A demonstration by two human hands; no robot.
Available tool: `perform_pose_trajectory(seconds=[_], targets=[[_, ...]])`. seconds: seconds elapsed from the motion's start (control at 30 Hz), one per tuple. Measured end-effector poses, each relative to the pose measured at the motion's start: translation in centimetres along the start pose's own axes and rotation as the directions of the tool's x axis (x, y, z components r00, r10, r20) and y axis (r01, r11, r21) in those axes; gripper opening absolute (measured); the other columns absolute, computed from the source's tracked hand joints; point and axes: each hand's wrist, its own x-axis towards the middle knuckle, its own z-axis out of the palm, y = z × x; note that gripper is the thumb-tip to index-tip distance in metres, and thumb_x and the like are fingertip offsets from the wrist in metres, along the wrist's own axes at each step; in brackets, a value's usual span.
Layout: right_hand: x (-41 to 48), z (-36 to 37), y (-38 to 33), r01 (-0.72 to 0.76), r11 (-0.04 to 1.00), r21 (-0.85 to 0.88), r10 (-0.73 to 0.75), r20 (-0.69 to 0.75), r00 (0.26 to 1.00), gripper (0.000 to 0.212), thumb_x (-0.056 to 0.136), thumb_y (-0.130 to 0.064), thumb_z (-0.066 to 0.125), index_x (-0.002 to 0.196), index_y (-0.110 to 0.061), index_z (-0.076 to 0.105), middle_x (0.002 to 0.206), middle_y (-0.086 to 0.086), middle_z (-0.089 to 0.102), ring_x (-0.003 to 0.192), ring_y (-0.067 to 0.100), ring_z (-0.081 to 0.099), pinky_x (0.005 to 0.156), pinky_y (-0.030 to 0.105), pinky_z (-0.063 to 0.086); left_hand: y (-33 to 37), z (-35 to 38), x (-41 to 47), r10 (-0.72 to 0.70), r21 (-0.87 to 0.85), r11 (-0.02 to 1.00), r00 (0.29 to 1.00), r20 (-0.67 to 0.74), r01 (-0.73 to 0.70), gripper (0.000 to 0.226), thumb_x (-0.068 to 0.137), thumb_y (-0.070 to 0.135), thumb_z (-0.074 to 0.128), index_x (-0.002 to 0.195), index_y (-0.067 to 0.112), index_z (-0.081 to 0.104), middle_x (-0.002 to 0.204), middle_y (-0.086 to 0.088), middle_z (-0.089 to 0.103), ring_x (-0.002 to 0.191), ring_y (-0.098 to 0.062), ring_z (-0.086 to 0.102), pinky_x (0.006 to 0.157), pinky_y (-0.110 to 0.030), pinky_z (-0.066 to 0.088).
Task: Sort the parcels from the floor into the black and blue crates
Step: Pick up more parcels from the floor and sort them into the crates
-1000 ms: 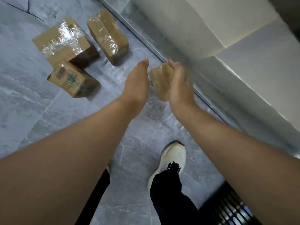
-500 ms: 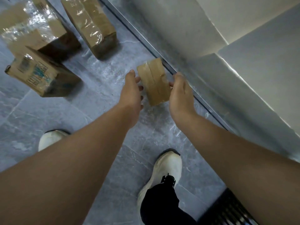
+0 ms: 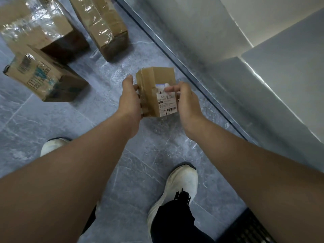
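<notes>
Printed parcel (image 3: 43, 79), film-wrapped parcel (image 3: 38, 30), long parcel (image 3: 103, 23) on floor (image 3: 52, 120), upper left. Your left hand (image 3: 129, 102) grips small parcel (image 3: 154, 88) by left side, clear of floor. Your right hand (image 3: 185, 102) clasps its right side, fingertip (image 3: 169, 88) lying on white label (image 3: 166, 104).

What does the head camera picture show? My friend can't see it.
The left hand and right hand hold a small labelled parcel above the grey floor. Three bigger parcels lie on it, upper left.
</notes>
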Motion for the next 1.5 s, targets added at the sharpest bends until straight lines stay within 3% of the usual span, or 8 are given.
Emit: perform_pose_trajectory(seconds=[0.23,0.33,0.43,0.53,0.7,0.93,1.1,1.5], targets=[[-2.5,0.5,-1.9,0.071,0.995,0.071,-0.068,-0.033,0.997,0.019,0.113,-0.035,0.041,0.103,-0.022,0.051,0.089,-0.001,0.065,0.081,0.015,0.066,0.069,0.032,0.053,1.3,-0.5,-2.8,0.056,0.016,0.998,0.998,0.009,-0.056,0.039,0.11,0.053,0.021,0.121,0.041,0.056,0.054,0.02,0.069,0.063,-0.006,0.073,0.074,-0.031,0.05],[-4.9,0.6,-3.6,0.092,0.993,0.068,-0.089,-0.041,0.995,0.028,0.107,-0.047,0.042,0.1,-0.025,0.058,0.09,-0.001,0.068,0.082,0.02,0.071,0.068,0.035,0.055,2.9,-1.1,-4.8,0.083,0.031,0.996,0.997,0.003,-0.083,0.041,0.109,0.053,0.021,0.126,0.039,0.056,0.058,0.02,0.071,0.056,0.001,0.071,0.06,-0.024,0.049],[-7.2,1.2,-5.3,0.124,0.99,0.061,-0.12,-0.067,0.991,0.043,0.085,-0.063,0.042,0.086,-0.034,0.073,0.105,0.006,0.076,0.109,0.034,0.073,0.093,0.05,0.063,5.1,-1.6,-7.6,0.116,0.005,0.993,0.993,0.017,-0.116,0.045,0.109,0.052,0.024,0.128,0.034,0.061,0.066,0.011,0.075,0.052,0.001,0.069,0.047,-0.017,0.05],[-9.9,1.4,-7.7,0.137,0.984,0.11,-0.129,-0.077,0.989,0.04,0.074,-0.069,0.043,0.084,-0.044,0.073,0.118,0.011,0.074,0.112,0.031,0.072,0.1,0.062,0.06,7.3,-2.2,-10.9,0.154,-0.036,0.988,0.988,0.023,-0.153,0.043,0.11,0.049,0.028,0.119,0.029,0.065,0.073,0.005,0.075,0.053,-0.002,0.069,0.041,-0.015,0.048],[-16.3,1.8,-12.1,0.194,0.965,0.174,-0.182,-0.084,0.98,0.032,0.085,-0.056,0.05,0.084,-0.027,0.066,0.089,0.002,0.072,0.089,0.024,0.072,0.09,0.067,0.057,10.8,-3.8,-17.0,0.195,-0.072,0.978,0.981,-0.008,-0.195,0.037,0.108,0.044,0.034,0.091,0.029,0.063,0.066,0.008,0.073,0.052,-0.003,0.067,0.044,-0.015,0.049],[-27.2,2.1,-17.5,0.274,0.951,0.145,-0.256,-0.132,0.958,0.038,0.096,-0.055,0.043,0.121,-0.029,0.057,0.115,-0.003,0.072,0.104,0.016,0.07,0.097,0.05,0.057,16.7,-7.5,-27.0,0.278,-0.078,0.957,0.96,-0.014,-0.279,0.049,0.107,0.045,0.033,0.125,0.017,0.069,0.098,-0.001,0.066,0.063,-0.006,0.066,0.048,-0.016,0.05],[-35.0,1.3,-24.0,0.373,0.912,0.168,-0.347,-0.165,0.923,0.04,0.095,-0.053,0.043,0.125,-0.033,0.058,0.12,-0.003,0.073,0.105,0.011,0.07,0.088,0.038,0.055,22.6,-9.2,-35.6,0.356,-0.057,0.934,0.934,0.043,-0.353,0.053,0.107,0.049,0.031,0.123,0.019,0.071,0.09,0.002,0.069,0.072,-0.011,0.065,0.05,-0.018,0.052],[-55.5,-3.4,-41.3,0.652,0.732,0.197,-0.562,-0.365,0.742,0.053,0.085,-0.067,0.04,0.124,-0.039,0.064,0.127,-0.003,0.071,0.118,0.015,0.068,0.103,0.047,0.055,36.9,-12.6,-58.2,0.634,-0.071,0.77,0.746,0.204,-0.634,0.054,0.108,0.051,0.024,0.124,0.027,0.071,0.098,0.006,0.071,0.099,-0.019,0.067,0.103,-0.042,0.049]])
